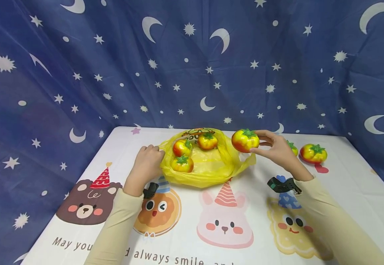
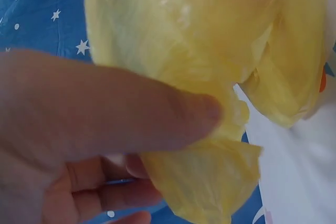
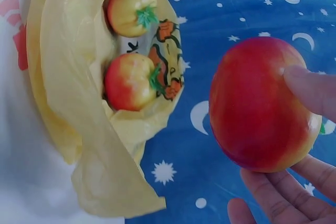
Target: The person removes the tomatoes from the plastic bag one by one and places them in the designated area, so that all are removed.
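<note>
Everything here goes by the yellow plastic bag [image 1: 196, 180], so starting left of it: there's a party-hat bear print [image 1: 85, 206] on the white tablecloth [image 1: 112, 147]. Then comes the left hand [image 1: 147, 165], right at the bag's left edge, thumb pressed on top and fingers curled under, so it's pinching the plastic pretty snugly, with a bit of yellow flap poking out past the thumb.

Inside the bag's open mouth sit three fake tomatoes, red-and-yellow with green leafy tops: an upper-left tomato [image 1: 182, 147], a lower-left tomato [image 1: 182, 164] just in front of it, and a back tomato [image 1: 207, 141] over toward the far side.

Just off the bag's right rim is the held tomato [image 1: 245, 140], up in the right hand [image 1: 279, 149]. That hand's partly open, thumb and fingertips around the fruit's right side, so the tomato is on the hand's bag side. Right wrist view shows it apart from the plastic.

Further right of the bag, a half-hidden tomato [image 1: 292, 147] peeks out behind the hand, then the far-right tomato [image 1: 313, 154] sits beside that one.
</note>
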A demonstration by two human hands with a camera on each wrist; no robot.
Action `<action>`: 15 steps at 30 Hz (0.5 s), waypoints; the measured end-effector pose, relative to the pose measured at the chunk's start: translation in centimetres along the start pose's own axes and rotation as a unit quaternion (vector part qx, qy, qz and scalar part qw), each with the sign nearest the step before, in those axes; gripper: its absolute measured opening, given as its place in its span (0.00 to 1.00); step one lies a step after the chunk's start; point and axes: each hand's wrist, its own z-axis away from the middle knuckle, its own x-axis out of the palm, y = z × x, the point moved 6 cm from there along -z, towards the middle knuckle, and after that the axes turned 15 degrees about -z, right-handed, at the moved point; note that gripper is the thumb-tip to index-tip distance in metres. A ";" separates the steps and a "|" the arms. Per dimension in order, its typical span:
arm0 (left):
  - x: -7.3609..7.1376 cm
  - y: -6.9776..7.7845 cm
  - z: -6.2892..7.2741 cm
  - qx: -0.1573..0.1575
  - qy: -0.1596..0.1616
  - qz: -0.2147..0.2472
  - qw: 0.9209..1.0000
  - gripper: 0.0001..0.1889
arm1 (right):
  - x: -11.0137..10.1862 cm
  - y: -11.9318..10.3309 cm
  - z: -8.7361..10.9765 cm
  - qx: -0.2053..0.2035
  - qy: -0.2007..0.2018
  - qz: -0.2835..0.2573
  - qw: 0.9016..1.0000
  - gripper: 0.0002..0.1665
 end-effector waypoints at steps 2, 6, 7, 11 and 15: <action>0.1 0.0 0.1 -0.004 -0.008 0.003 1.000 0.15 | -0.4 -0.1 0.3 -0.002 0.004 -0.001 1.000 0.35; 0.3 -0.4 0.2 -0.024 -0.033 0.008 0.999 0.21 | -0.9 -0.2 0.7 0.004 0.010 -0.001 1.000 0.35; 0.4 -0.5 0.3 -0.029 -0.038 0.006 0.999 0.23 | -1.1 -0.2 0.8 0.008 0.012 -0.001 1.000 0.35; 0.5 -1.2 0.3 -0.049 -0.028 -0.007 0.998 0.23 | -1.4 -0.2 1.1 0.027 0.017 -0.001 1.000 0.36; -0.1 -2.0 0.1 -0.067 0.038 -0.018 0.997 0.16 | -1.6 -0.1 1.2 0.032 0.024 -0.006 0.999 0.36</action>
